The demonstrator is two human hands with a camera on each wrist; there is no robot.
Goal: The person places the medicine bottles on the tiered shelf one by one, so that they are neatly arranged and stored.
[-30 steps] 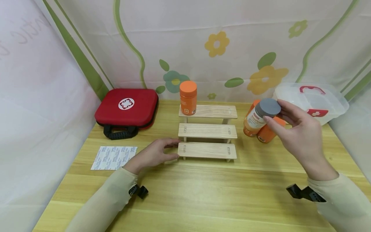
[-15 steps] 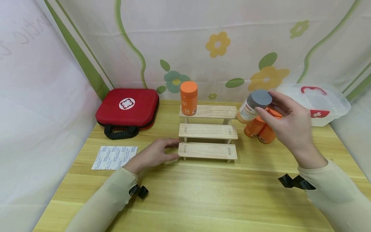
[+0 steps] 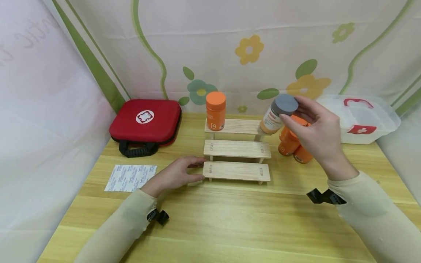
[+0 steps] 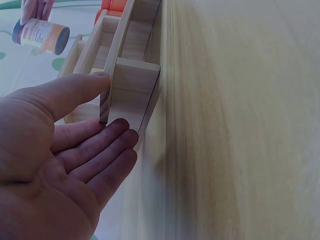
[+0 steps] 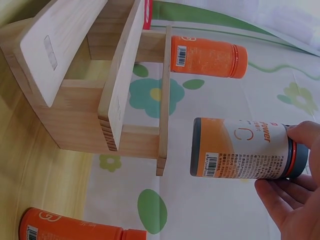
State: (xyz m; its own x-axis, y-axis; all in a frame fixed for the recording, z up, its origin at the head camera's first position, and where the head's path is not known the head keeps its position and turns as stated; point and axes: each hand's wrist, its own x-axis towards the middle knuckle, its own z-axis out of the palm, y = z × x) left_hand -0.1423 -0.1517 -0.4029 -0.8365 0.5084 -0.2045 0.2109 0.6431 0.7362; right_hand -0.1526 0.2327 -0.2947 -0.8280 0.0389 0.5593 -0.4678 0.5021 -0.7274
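Note:
My right hand (image 3: 317, 133) grips a grey-capped pill bottle (image 3: 271, 119) by its cap. Its white and orange label shows a large C in the right wrist view, where the bottle (image 5: 232, 149) hangs apart from the top step of the wooden three-step rack (image 3: 236, 149). Relaxed, nearly straight fingers of my left hand (image 3: 175, 173) lie against the rack's left end. In the left wrist view, the thumb of that left hand (image 4: 60, 145) touches a board's end, with the fingers beside it. An orange pill bottle (image 3: 215, 111) stands upright at the top step's left.
Several orange bottles (image 3: 288, 143) stand right of the rack, partly behind my right hand. A clear box (image 3: 368, 137) with a red latch sits at the back right. The red first-aid case (image 3: 148, 122) and a printed white sheet (image 3: 126, 178) lie to the left.
My right hand has carried the grey-capped pill bottle left and upward, from in front of the orange bottles to near the top step's right end. The left hand has stayed at the rack.

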